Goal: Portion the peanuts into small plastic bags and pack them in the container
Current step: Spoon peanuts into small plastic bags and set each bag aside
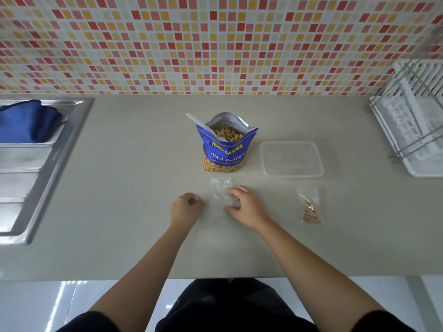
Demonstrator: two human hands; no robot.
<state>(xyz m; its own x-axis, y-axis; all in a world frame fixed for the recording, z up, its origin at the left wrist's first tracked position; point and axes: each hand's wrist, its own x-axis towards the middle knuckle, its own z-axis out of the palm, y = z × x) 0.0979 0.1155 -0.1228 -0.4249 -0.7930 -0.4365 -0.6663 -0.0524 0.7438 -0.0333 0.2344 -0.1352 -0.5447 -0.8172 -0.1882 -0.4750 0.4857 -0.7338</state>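
Small plastic bag [220, 196], barely visible, is pinched by right hand [244, 206]; cannot tell for curled left hand [186, 206].

The right hand [244, 204] grips an empty clear bag [220, 191] on the counter [119, 188], with the curled left hand [187, 207] just beside it. Behind them stands the open peanut bag [225, 149], with a clear container [291, 159] to its right and a filled small bag [310, 207] nearer.

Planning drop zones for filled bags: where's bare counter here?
Bare: the wide stretch between sink and peanut bag; the strip behind the peanut bag up to the tiled wall; the front strip along the counter edge, crossed by both forearms. Crowded: centre-right, with peanut bag, container, filled bag and the empty bag under the right hand.
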